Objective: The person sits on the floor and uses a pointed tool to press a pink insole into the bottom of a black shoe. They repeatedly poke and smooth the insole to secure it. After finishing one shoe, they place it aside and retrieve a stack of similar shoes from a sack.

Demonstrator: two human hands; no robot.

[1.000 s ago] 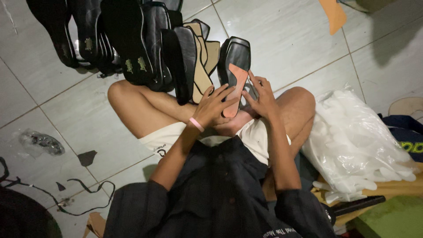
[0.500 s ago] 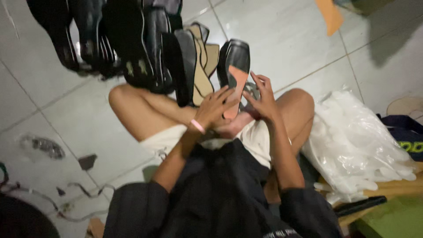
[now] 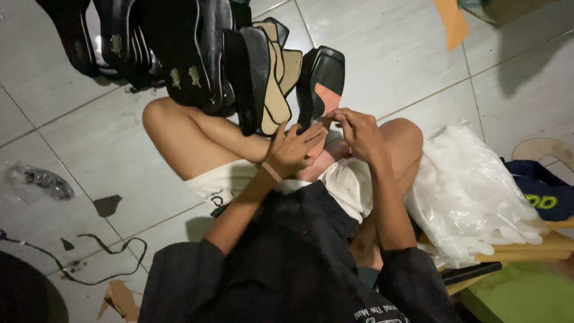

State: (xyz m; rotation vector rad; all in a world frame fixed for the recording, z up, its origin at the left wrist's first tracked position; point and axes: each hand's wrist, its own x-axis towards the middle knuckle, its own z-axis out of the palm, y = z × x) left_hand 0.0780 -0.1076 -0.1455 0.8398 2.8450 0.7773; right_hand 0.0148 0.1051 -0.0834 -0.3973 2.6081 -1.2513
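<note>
I sit cross-legged on a tiled floor. My left hand point(image 3: 293, 149) and my right hand point(image 3: 357, 133) meet over a black shoe point(image 3: 323, 76) standing against my knees. Both hold a pinkish-orange insole point(image 3: 326, 98) whose upper part lies inside the shoe. The fingers of my right hand pinch the insole's lower end, and my left hand's fingers press against it from the left. A pink band sits on my left wrist.
A row of black shoes and soles point(image 3: 173, 54) with tan insoles point(image 3: 276, 78) stands at the top. A white plastic bag point(image 3: 472, 191) lies at my right. Orange scraps point(image 3: 451, 21), dark offcuts point(image 3: 107, 204) and a cord point(image 3: 113, 263) litter the tiles.
The insole, earlier held up above the shoe between both hands, now sits down into the shoe. Both hands stay on it, and the camera has shifted slightly.
</note>
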